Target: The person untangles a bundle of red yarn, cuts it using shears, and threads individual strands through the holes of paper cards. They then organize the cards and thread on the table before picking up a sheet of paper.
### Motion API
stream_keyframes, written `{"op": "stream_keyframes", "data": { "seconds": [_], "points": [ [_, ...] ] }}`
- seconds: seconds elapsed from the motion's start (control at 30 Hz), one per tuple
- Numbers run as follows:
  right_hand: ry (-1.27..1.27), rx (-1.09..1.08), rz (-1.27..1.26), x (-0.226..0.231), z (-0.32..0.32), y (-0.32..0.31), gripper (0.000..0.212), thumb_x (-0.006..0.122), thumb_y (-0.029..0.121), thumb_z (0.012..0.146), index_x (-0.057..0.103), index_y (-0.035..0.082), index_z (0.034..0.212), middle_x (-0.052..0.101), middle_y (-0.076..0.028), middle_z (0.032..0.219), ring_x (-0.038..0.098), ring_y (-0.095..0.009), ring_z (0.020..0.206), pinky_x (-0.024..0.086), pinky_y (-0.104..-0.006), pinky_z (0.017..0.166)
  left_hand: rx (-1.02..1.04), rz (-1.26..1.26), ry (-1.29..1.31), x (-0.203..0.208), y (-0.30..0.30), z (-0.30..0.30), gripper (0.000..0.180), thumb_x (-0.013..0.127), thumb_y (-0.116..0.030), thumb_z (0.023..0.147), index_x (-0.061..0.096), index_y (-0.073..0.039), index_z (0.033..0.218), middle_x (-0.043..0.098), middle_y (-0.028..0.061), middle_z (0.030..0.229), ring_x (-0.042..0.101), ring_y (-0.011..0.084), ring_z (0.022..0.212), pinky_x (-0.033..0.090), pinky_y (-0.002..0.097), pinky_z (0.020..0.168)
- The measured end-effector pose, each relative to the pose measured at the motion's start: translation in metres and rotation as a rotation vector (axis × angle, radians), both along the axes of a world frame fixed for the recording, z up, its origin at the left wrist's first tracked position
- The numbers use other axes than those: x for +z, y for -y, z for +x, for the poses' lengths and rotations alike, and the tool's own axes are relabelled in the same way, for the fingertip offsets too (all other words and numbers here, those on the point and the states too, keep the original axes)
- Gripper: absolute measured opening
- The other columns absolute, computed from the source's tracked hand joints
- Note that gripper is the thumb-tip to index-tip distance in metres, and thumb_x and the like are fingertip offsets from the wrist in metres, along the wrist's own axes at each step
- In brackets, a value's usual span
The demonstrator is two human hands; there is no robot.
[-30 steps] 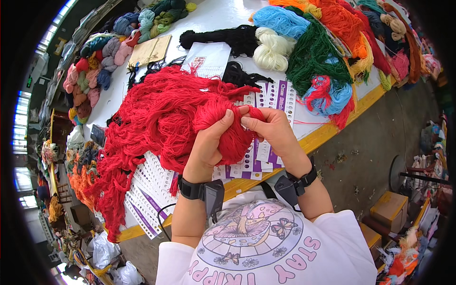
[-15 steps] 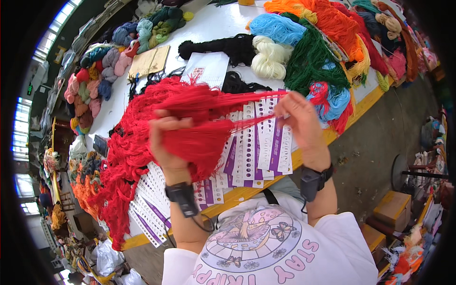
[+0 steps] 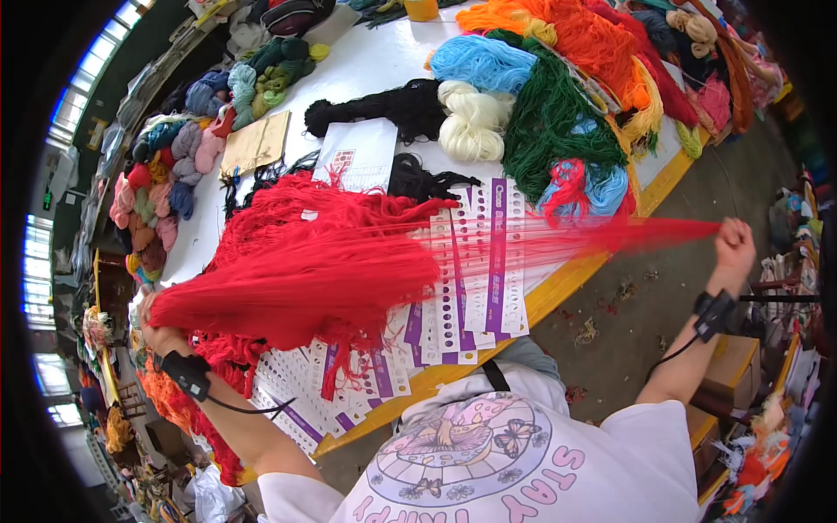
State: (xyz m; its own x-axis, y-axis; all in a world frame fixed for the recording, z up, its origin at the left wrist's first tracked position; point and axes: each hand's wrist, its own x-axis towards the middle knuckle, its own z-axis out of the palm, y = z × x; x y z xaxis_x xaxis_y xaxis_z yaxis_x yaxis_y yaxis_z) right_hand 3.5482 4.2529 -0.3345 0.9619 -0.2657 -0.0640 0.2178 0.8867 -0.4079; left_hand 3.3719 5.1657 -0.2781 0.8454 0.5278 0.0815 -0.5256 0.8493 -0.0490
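Note:
A large tangle of red yarn (image 3: 296, 301) stretches across my front, over the table's near part. At its left end my left hand (image 3: 162, 331) is closed on the thick gathered bundle. Far out to the right, past the table edge, my right hand (image 3: 735, 247) is closed in a fist on the thin drawn-out strands. The stretch between is taut, fanned and blurred toward the right. Under the strands lie white-and-purple cards with rows of punched holes (image 3: 495, 292), overlapping one another. More loose red yarn lies heaped behind the bundle and hangs off the table at the lower left.
Beyond the red heap are a printed white sheet (image 3: 356, 155), a black skein (image 3: 375, 109), a cream skein (image 3: 473, 122) and brown cardboard (image 3: 255, 144). Dark green yarn (image 3: 558, 131) and orange yarn (image 3: 571, 39) pile up at right. The table has a yellow edge (image 3: 558, 305); cartons (image 3: 731, 366) stand on the floor.
My hands have moved far apart, the left one out to the left and the right one to the right beyond the table. The red yarn between them has been pulled out long and taut.

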Motion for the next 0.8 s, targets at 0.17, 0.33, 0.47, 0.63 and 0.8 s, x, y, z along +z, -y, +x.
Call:
{"op": "stream_keyframes", "data": {
  "seconds": [0.17, 0.33, 0.47, 0.63, 0.8],
  "points": [
    [-0.243, -0.644, -0.281, -0.043, 0.004, 0.118, 0.016, 0.044, 0.007, 0.082, 0.035, 0.011, 0.069, 0.031, 0.001, 0.06, 0.03, -0.011, 0.046, 0.027, -0.0269, 0.043, 0.121, 0.358, -0.068, 0.032, -0.128, -0.086, 0.04, 0.05, -0.004, 0.083, 0.038, 0.007, 0.12, 0.037, -0.0036, 0.06, 0.039, 0.0065, 0.054, 0.036, 0.0205, 0.059],
    [-0.389, -0.521, -0.739, -0.007, 0.004, -0.04, 0.009, 0.056, 0.015, 0.085, 0.048, 0.013, 0.082, 0.037, 0.005, 0.061, 0.034, -0.005, 0.049, 0.032, -0.0227, 0.041, -0.024, 0.464, 0.178, 0.02, 0.084, 0.037, 0.012, 0.057, -0.018, 0.083, 0.047, -0.012, 0.085, 0.039, -0.0065, 0.061, 0.042, 0.0051, 0.059, 0.038, 0.0206, 0.065],
    [-0.177, 0.275, -0.857, -0.03, 0.008, -0.248, 0.021, 0.053, 0.033, 0.089, 0.056, 0.012, 0.089, 0.041, 0.006, 0.061, 0.037, -0.003, 0.048, 0.031, -0.018, 0.041, -0.303, 0.599, -0.312, -0.016, 0.228, 0.096, 0.019, 0.051, -0.025, 0.085, 0.052, -0.006, 0.082, 0.039, -0.0068, 0.062, 0.038, 0.0039, 0.054, 0.033, 0.0225, 0.047],
    [-0.052, 0.926, -0.468, -0.051, 0.005, -0.379, 0.038, 0.045, 0.047, 0.09, 0.052, 0.011, 0.1, 0.041, 0.007, 0.062, 0.033, -0.001, 0.046, 0.027, -0.0168, 0.039, -0.721, 1.101, -0.64, -0.081, 0.364, 0.145, 0.019, 0.061, -0.023, 0.083, 0.059, -0.005, 0.087, 0.051, -0.0014, 0.069, 0.049, 0.0079, 0.062, 0.039, 0.0215, 0.057],
    [-0.117, 1.077, -0.375, -0.062, 0.011, -0.387, 0.03, 0.048, 0.037, 0.091, 0.052, 0.01, 0.102, 0.042, 0.007, 0.062, 0.028, 0.001, 0.042, 0.024, -0.0153, 0.037, -0.837, 1.133, -0.748, -0.099, 0.373, 0.161, 0.014, 0.066, -0.021, 0.08, 0.06, -0.009, 0.081, 0.052, -0.0024, 0.065, 0.047, 0.0072, 0.058, 0.037, 0.02, 0.053]
  ]
}}
